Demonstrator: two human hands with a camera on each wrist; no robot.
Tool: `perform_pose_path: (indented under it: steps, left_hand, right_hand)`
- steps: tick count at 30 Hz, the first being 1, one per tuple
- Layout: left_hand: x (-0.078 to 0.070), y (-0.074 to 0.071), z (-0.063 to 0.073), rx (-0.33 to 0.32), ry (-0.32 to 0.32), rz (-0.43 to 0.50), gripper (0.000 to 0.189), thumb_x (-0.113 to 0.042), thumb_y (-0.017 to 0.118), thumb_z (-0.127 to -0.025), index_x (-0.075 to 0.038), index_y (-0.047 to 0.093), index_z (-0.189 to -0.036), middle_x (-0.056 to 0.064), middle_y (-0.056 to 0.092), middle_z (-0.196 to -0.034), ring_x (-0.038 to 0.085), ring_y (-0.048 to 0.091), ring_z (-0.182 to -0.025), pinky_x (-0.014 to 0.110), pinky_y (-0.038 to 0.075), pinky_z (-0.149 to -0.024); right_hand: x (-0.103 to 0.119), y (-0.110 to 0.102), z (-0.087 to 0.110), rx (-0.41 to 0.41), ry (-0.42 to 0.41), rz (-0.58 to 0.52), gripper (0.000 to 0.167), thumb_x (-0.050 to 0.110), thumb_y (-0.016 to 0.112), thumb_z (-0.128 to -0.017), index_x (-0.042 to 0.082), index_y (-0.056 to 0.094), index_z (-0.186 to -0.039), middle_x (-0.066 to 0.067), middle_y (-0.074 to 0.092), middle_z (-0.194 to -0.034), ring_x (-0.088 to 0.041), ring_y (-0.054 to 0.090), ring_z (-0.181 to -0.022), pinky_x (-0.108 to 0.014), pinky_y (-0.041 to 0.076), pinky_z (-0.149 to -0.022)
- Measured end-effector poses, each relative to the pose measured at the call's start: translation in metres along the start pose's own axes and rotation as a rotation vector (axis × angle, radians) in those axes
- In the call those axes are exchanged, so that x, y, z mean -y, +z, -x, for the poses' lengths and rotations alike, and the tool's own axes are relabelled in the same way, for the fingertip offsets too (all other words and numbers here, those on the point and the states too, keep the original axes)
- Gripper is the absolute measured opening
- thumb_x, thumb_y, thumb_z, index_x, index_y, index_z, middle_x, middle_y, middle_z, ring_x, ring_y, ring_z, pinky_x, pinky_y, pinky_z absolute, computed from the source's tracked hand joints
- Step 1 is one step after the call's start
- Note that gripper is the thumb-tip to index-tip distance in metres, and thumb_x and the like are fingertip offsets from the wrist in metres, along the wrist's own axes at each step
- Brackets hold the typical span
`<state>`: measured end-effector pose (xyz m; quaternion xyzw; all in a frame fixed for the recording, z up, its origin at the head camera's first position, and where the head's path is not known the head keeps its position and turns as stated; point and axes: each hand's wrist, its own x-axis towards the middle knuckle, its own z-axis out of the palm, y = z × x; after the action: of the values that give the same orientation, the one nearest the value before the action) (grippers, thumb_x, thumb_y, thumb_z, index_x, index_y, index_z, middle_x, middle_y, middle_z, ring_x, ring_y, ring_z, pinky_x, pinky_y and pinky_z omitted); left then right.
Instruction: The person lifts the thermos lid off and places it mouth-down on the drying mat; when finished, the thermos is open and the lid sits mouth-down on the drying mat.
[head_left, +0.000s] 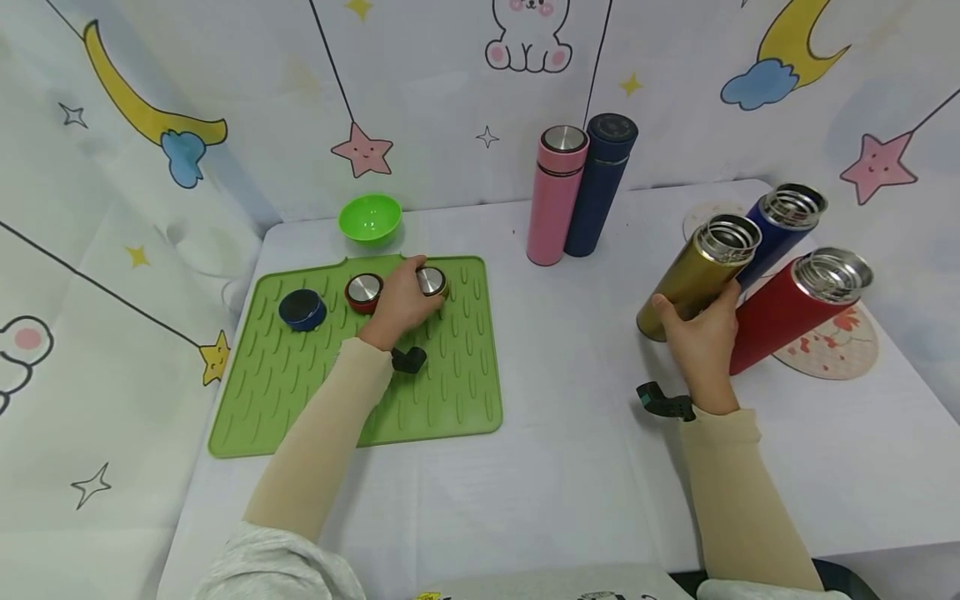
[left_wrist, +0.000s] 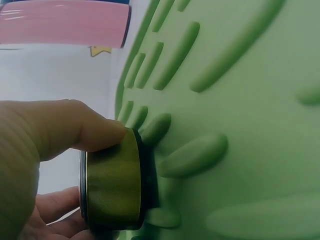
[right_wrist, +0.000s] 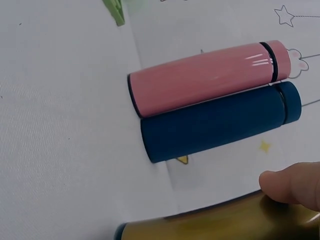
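My left hand (head_left: 406,305) pinches a gold flask lid (left_wrist: 114,180) with a silver top, right at the ribs of the green drying mat (head_left: 300,417). Beside that hand on the mat lie a red lid (head_left: 363,292) with a silver top and a dark blue lid (head_left: 302,310). On the right, my right hand (head_left: 701,346) grips an open gold flask (head_left: 686,279) around its body, thumb on the near side. Close by stand an open blue flask (head_left: 776,229), partly hidden behind the gold one, and an open red flask (head_left: 787,312).
At the back stand a pink flask (head_left: 553,204) and a navy flask (head_left: 602,192), both with lids on, side by side. A small green bowl (head_left: 371,220) sits behind the mat. Round patterned coasters (head_left: 843,346) lie near the red and blue flasks. A printed cloth hangs behind the table.
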<state>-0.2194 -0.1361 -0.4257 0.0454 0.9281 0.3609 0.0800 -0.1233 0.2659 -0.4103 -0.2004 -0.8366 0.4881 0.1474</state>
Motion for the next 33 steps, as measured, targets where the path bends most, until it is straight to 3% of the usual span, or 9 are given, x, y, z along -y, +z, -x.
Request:
perform_pose_path:
  steps: [5,11,16,20,26,30,33]
  left_hand:
    - [0.001,0.000,0.000,-0.007,0.000,-0.006,0.087,-0.019,0.074,-0.092,0.000,0.027,-0.162,0.023,0.041,-0.162,0.039,0.047,-0.145,0.052,0.046,-0.117]
    - [-0.003,-0.004,0.009,-0.056,0.047,0.022,0.100,-0.032,0.080,-0.090,-0.007,0.021,-0.165,0.019,0.030,-0.170,0.037,0.032,-0.157,0.054,0.036,-0.126]
    - [-0.009,-0.010,0.025,-0.113,0.137,0.058,0.107,-0.036,0.086,-0.086,-0.013,0.020,-0.167,0.011,0.026,-0.173,0.033,0.027,-0.160,0.052,0.032,-0.128]
    - [-0.012,-0.010,0.041,-0.131,0.209,0.082,0.114,-0.042,0.089,-0.082,-0.017,0.018,-0.168,0.005,0.022,-0.175,0.027,0.021,-0.163,0.050,0.028,-0.131]
    - [-0.015,-0.009,0.071,-0.154,0.279,0.086,0.119,-0.048,0.090,-0.079,-0.020,0.016,-0.168,0.001,0.019,-0.175,0.024,0.021,-0.163,0.052,0.030,-0.130]
    - [-0.015,-0.009,0.090,-0.149,0.280,0.102,0.121,-0.045,0.092,-0.077,-0.018,0.017,-0.168,0.001,0.020,-0.175,0.024,0.022,-0.163,0.052,0.030,-0.129]
    - [-0.014,-0.005,0.100,-0.129,0.269,0.119,0.124,-0.043,0.093,-0.076,-0.021,0.014,-0.169,-0.001,0.018,-0.176,0.022,0.019,-0.163,0.050,0.029,-0.130]
  right_hand:
    - [-0.003,0.003,0.003,0.009,-0.002,0.003,0.092,0.036,0.071,-0.094,0.021,0.011,-0.163,-0.011,0.035,-0.167,-0.028,0.037,-0.155,-0.049,0.025,-0.132]
    - [0.000,0.001,0.014,0.049,-0.025,-0.027,0.102,0.035,0.072,-0.095,0.027,-0.001,-0.165,-0.007,0.023,-0.172,-0.026,0.025,-0.161,-0.049,0.019,-0.134]
    - [0.006,-0.002,0.031,0.067,-0.035,0.025,0.105,0.033,0.071,-0.096,0.025,-0.006,-0.167,-0.005,0.013,-0.176,-0.027,0.019,-0.163,-0.053,0.018,-0.133]
    - [0.005,-0.005,0.056,0.077,-0.073,0.042,0.102,0.026,0.072,-0.096,0.019,0.000,-0.168,-0.005,0.011,-0.176,-0.028,0.017,-0.163,-0.055,0.019,-0.132]
    - [0.004,0.000,0.096,0.074,-0.135,0.050,0.097,0.015,0.076,-0.093,0.016,0.015,-0.167,-0.013,0.030,-0.168,-0.031,0.030,-0.157,-0.058,0.028,-0.128]
    - [0.006,0.012,0.101,0.097,-0.256,-0.003,0.091,0.009,0.080,-0.090,0.016,0.028,-0.165,-0.010,0.040,-0.162,-0.025,0.038,-0.152,-0.045,0.032,-0.129]
    - [0.006,0.022,0.092,0.147,-0.355,-0.019,0.090,0.009,0.081,-0.089,0.020,0.032,-0.164,-0.003,0.039,-0.166,-0.023,0.038,-0.153,-0.026,0.032,-0.128]
